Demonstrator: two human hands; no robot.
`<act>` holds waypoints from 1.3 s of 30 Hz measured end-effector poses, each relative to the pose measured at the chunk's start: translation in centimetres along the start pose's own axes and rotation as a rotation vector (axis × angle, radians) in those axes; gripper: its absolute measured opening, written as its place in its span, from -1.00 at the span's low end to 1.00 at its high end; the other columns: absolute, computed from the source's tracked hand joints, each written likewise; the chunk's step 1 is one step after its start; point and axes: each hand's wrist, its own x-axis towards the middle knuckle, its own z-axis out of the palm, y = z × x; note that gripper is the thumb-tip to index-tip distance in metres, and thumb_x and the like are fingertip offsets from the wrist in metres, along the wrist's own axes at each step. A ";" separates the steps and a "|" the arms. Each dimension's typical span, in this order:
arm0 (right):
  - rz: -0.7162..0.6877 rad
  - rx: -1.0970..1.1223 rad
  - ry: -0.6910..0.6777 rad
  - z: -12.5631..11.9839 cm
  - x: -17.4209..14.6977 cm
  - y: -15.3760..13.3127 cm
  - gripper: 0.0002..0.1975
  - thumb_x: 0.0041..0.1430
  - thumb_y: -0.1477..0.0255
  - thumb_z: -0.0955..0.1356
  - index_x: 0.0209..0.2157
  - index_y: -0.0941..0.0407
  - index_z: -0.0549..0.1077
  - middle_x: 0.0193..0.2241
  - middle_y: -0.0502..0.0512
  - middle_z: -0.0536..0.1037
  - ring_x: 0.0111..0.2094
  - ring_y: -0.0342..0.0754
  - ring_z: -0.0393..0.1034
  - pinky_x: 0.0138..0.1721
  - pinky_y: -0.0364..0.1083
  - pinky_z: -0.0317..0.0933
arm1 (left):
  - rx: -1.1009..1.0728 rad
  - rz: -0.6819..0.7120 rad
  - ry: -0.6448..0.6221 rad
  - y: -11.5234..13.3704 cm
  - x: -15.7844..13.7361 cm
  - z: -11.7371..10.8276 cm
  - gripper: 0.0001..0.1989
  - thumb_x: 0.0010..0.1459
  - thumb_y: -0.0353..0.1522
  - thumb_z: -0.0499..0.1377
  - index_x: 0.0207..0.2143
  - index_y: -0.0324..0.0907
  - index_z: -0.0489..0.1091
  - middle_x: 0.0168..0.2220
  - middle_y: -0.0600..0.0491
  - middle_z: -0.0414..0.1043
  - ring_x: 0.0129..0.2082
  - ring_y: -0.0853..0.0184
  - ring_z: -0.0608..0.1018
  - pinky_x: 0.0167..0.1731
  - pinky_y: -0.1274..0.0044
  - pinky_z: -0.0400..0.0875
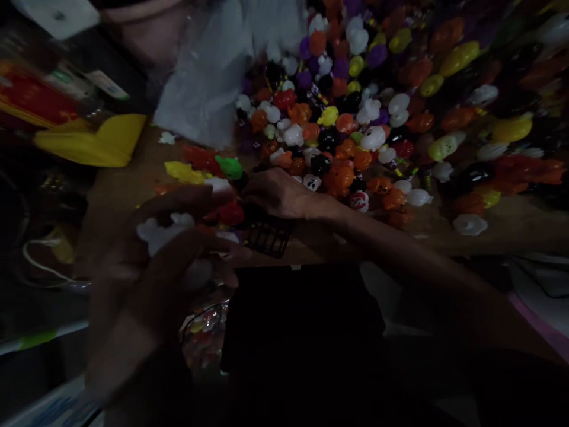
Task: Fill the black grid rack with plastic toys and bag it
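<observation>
Nearest the camera is the left hand (144,281), blurred, its fingers curled about a white figure (160,234) at the left of the work. The grasp appears firm; how many other pieces it carries cannot be told. A red figure (230,212) lies just beyond its fingertips, towards the right hand (279,193).

Beyond the worktop's (320,244) front edge sits a black grid (269,238), below the right wrist. The right hand reaches in from the right, fingers bent and pointing left; whether they grip anything cannot be told in this light.

The green figure (229,167) lies at the right fingertips, just left of and slightly beyond them. Its long axis slopes down rightward, towards those fingers. The right hand is the nearer of the two.

Room for moving: a strip of worktop along the front edge, and more at left. Further off, the heaped figures (338,166) bound the right hand's far side; a plastic bag (200,95) bounds the far left.
</observation>
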 end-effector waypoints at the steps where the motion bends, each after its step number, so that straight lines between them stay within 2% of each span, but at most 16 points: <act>1: -0.007 0.007 0.002 -0.1 -0.1 -0.2 -0.78 0.28 0.43 0.31 -0.24 0.14 0.61 -0.28 0.05 0.64 -0.30 -0.13 0.44 -0.21 -0.13 0.23 | -0.092 -0.057 0.039 0.3 0.8 0.2 -0.65 0.34 -0.19 0.11 0.15 0.17 0.38 0.07 0.09 0.57 -0.53 0.35 0.59 -0.70 0.53 0.46; 3: -0.004 0.023 0.006 -0.1 -0.4 -0.4 -0.77 0.30 0.44 0.30 -0.22 0.16 0.62 -0.26 0.09 0.64 -0.31 -0.09 0.44 -0.24 -0.13 0.22 | -0.271 -0.189 0.035 0.6 2.4 0.8 -0.65 0.26 -0.25 0.18 0.09 0.07 0.44 0.22 0.05 0.46 -0.42 0.30 0.65 -0.66 0.55 0.51; 6: 0.024 0.051 -0.001 0.2 -0.3 -0.4 -0.77 0.28 0.48 0.30 -0.30 0.19 0.61 -0.33 0.08 0.63 -0.35 -0.10 0.43 -0.30 -0.15 0.19 | -0.416 -0.315 -0.090 0.1 4.2 1.3 -0.60 0.20 -0.30 0.19 0.10 -0.09 0.41 0.25 -0.10 0.41 -0.13 0.08 0.68 -0.48 0.46 0.65; 9: 0.064 0.068 -0.010 0.4 0.2 0.2 -0.76 0.21 0.58 0.28 -0.33 0.20 0.61 -0.35 0.06 0.61 -0.36 -0.12 0.43 -0.31 -0.16 0.19 | -0.526 -0.352 -0.178 -1.0 5.2 1.3 -0.56 0.21 -0.31 0.17 0.14 -0.18 0.36 0.27 -0.20 0.37 0.12 -0.08 0.57 -0.22 0.21 0.70; 11: 0.081 0.055 -0.008 0.3 0.2 0.3 -0.74 0.19 0.62 0.27 -0.28 0.20 0.61 -0.31 0.08 0.62 -0.32 -0.10 0.44 -0.27 -0.16 0.21 | -0.573 -0.372 -0.180 -1.3 5.4 1.2 -0.57 0.21 -0.30 0.19 0.12 -0.21 0.36 0.28 -0.22 0.36 0.22 -0.14 0.48 -0.12 0.08 0.65; 14: 0.142 0.053 0.141 -0.5 -1.5 -1.3 -0.75 0.28 0.58 0.27 -0.23 0.21 0.61 -0.29 0.11 0.62 -0.31 -0.09 0.45 -0.25 -0.14 0.23 | -0.606 -0.388 -0.177 -1.2 5.4 1.2 -0.62 0.20 -0.27 0.25 0.04 -0.19 0.41 0.30 -0.17 0.34 0.30 -0.19 0.38 -0.03 -0.03 0.59; 16: 0.190 0.124 0.254 -0.8 -3.5 -3.5 -0.77 0.35 0.48 0.28 -0.19 0.19 0.60 -0.31 0.09 0.62 -0.34 -0.11 0.45 -0.29 -0.15 0.23 | -0.606 -0.385 -0.155 -1.0 5.3 1.5 -0.67 0.19 -0.28 0.26 0.00 -0.17 0.45 0.28 -0.13 0.37 0.31 -0.16 0.37 0.02 -0.02 0.56; 17: 0.204 0.183 0.256 -0.9 -4.6 -4.7 -0.79 0.37 0.42 0.32 -0.18 0.17 0.60 -0.33 0.06 0.62 -0.37 -0.13 0.45 -0.32 -0.16 0.23 | -0.604 -0.384 -0.126 -0.9 5.3 1.6 -0.69 0.19 -0.29 0.26 -0.03 -0.17 0.47 0.25 -0.12 0.40 0.30 -0.14 0.39 0.05 0.01 0.55; 20: 0.271 0.387 0.205 0.2 -7.1 -7.8 -0.77 0.28 0.25 0.44 -0.21 0.15 0.59 -0.41 0.00 0.61 -0.44 -0.16 0.45 -0.43 -0.19 0.21 | -0.606 -0.398 -0.035 -0.9 5.2 2.0 -0.72 0.16 -0.30 0.28 -0.08 -0.16 0.51 0.20 -0.10 0.46 0.28 -0.08 0.43 0.06 0.13 0.58; 22: 0.325 0.480 0.288 1.6 -7.9 -8.8 -0.71 0.19 0.24 0.51 -0.18 0.15 0.55 -0.41 -0.01 0.61 -0.43 -0.15 0.47 -0.42 -0.19 0.26 | -0.613 -0.409 -0.021 -1.0 5.0 2.2 -0.72 0.14 -0.29 0.31 -0.08 -0.13 0.53 0.20 -0.09 0.45 0.27 -0.09 0.43 0.01 0.17 0.62; 26: 0.356 0.547 0.526 4.9 -8.4 -9.1 -0.49 0.05 0.25 0.59 -0.04 0.12 0.44 -0.27 0.04 0.64 -0.29 -0.09 0.54 -0.26 -0.14 0.37 | -0.615 -0.366 0.042 -1.3 4.6 2.2 -0.72 0.13 -0.28 0.31 -0.11 -0.16 0.54 0.19 -0.14 0.45 0.27 -0.12 0.43 -0.04 0.13 0.64; 29: 0.370 0.552 0.491 7.2 -8.4 -9.1 -0.56 0.04 0.21 0.59 -0.17 0.12 0.43 -0.30 0.04 0.63 -0.31 -0.08 0.54 -0.29 -0.13 0.35 | -0.594 -0.338 0.025 -1.7 4.5 2.2 -0.75 0.12 -0.28 0.34 -0.13 -0.14 0.54 0.14 -0.10 0.48 0.29 -0.08 0.42 -0.01 0.09 0.62; 31: 0.360 0.509 0.447 8.2 -8.0 -9.4 -0.63 0.08 0.25 0.57 -0.23 0.12 0.43 -0.33 0.03 0.62 -0.33 -0.09 0.52 -0.30 -0.14 0.32 | -0.573 -0.320 0.004 -1.7 4.4 2.4 -0.80 0.13 -0.29 0.35 -0.18 -0.12 0.54 0.11 -0.06 0.51 0.29 -0.05 0.42 0.03 0.06 0.59; 35: 0.307 0.406 0.417 8.2 -7.1 -9.3 -0.85 0.21 0.41 0.49 -0.23 0.13 0.48 -0.37 0.00 0.61 -0.40 -0.13 0.48 -0.35 -0.16 0.24 | -0.556 -0.294 0.064 -1.3 4.2 2.8 -0.83 0.15 -0.32 0.30 -0.20 -0.17 0.52 0.16 -0.08 0.47 0.24 -0.04 0.47 0.03 0.06 0.60; 39: 0.263 0.257 0.423 6.3 -7.9 -6.9 -0.95 0.27 0.45 0.43 -0.27 0.14 0.54 -0.38 0.03 0.61 -0.39 -0.12 0.46 -0.33 -0.15 0.23 | -0.574 -0.296 0.027 -1.1 4.9 2.5 -0.76 0.20 -0.25 0.30 -0.13 -0.18 0.50 0.05 -0.10 0.53 0.13 0.06 0.56 -0.19 0.43 0.68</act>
